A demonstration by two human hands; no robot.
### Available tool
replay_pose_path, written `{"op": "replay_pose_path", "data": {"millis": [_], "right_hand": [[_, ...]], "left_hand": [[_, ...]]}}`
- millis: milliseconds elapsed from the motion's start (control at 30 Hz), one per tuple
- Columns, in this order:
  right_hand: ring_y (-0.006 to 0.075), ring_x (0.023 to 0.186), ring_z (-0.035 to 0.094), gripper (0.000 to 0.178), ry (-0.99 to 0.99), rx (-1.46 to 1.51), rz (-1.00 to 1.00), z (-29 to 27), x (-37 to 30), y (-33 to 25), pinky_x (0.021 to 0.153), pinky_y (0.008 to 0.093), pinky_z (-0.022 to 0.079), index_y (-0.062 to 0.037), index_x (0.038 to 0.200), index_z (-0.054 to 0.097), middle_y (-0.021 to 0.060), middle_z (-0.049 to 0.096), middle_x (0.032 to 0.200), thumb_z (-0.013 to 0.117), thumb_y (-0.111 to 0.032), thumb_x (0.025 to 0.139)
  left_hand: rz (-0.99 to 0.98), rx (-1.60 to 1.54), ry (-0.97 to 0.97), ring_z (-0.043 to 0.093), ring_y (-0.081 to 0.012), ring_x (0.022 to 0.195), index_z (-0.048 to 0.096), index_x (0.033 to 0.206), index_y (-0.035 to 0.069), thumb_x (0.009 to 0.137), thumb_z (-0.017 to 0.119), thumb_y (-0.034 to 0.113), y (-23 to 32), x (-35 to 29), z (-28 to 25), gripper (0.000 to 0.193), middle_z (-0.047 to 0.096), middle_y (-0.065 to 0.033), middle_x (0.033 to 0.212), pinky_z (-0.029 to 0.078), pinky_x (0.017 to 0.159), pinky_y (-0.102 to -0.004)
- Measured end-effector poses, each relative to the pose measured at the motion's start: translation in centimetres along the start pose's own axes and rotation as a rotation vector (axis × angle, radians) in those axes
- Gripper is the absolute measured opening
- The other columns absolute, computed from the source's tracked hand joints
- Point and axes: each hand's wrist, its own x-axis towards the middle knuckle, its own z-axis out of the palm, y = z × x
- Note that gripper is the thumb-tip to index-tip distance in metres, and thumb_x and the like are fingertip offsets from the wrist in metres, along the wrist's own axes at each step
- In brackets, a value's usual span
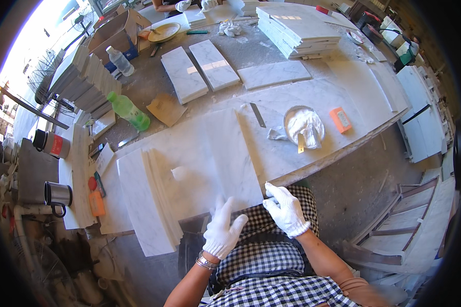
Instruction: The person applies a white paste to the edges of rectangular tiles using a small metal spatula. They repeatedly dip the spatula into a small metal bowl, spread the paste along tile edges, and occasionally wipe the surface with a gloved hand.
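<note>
Two gloved hands at the near edge of a pale marble slab, lower centre of the frame.
The left hand, partly blurred, has fingers loosely spread around nothing visible; the right hand sits by the slab's near right corner, thumb and fingers a narrow gap apart, and whether it touches the stone I cannot tell. At the left edge stands a steel mug, its contents hidden, with a red-banded cup above it. Right of centre, a round bowl holds white powdery material and a flat-bladed tool. Upper left come a green bottle and a clear bottle, fill unclear, then a shallow yellowish dish and an open cardboard box, its inside hard to read.
</note>
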Motion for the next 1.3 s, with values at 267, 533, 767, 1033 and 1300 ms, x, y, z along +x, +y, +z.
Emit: {"op": "replay_pose_path", "data": {"millis": [267,533,767,1033,1300], "right_hand": [[0.0274,0.087,0.071,0.051,-0.066,0.091,0.104,1.4,0.6,-0.9,0.082,0.038,0.058,0.0019,0.138,0.063,0.0202,0.073,0.108,0.076,-0.017,0.092],[0.0445,0.106,0.071,0.058,-0.079,-0.112,0.092,1.6,1.0,-1.2,0.092,0.0496,0.057,0.0,0.139,0.061,0.0283,0.072,0.116,0.075,-0.034,0.093],[0.0509,0.111,0.068,0.063,-0.162,0.114,0.274,3.5,1.3,0.0,0.093,0.0524,0.054,0.0064,0.14,0.053,0.0372,0.068,0.117,0.066,-0.041,0.1],[0.0448,0.116,0.068,0.059,-0.29,0.23,0.464,2.5,-1.6,-0.7,0.096,0.0491,0.054,-0.0026,0.146,0.052,0.0268,0.067,0.129,0.065,-0.042,0.103],[0.0449,0.116,0.064,0.065,-0.122,-0.32,-0.075,0.9,-1.5,-1.7,0.091,0.05,0.055,0.0,0.142,0.057,0.0244,0.062,0.132,0.078,-0.034,0.091]], "left_hand": [[-0.048,-0.461,-0.004,0.054,-0.0344,0.144,0.052,0.152,0.001,0.1,0.067,0.032,-3.0,0.4,-0.4,0.062,0.055,-0.0263,0.154,0.041,0.118,-0.04],[-0.08,-0.452,0.03,0.053,-0.0325,0.144,0.05,0.154,0.001,0.1,0.07,0.033,-2.5,0.6,-0.5,0.066,0.056,-0.0262,0.153,0.041,0.118,-0.0388],[-0.132,-0.541,0.017,0.059,-0.0279,0.136,0.049,0.155,0.001,0.101,0.068,0.036,-3.2,1.1,-0.6,0.067,0.062,-0.0225,0.147,0.044,0.115,-0.0368],[-0.165,-0.55,-0.042,0.062,-0.0283,0.134,0.052,0.154,0.003,0.1,0.071,0.032,-2.9,-1.0,-0.4,0.064,0.065,-0.0243,0.142,0.046,0.112,-0.0369],[-0.092,-0.351,0.052,0.063,-0.0321,0.133,0.054,0.15,0.0,0.099,0.071,0.024,-1.7,-1.4,-0.4,0.058,0.063,-0.0255,0.144,0.048,0.111,-0.0379]]}}
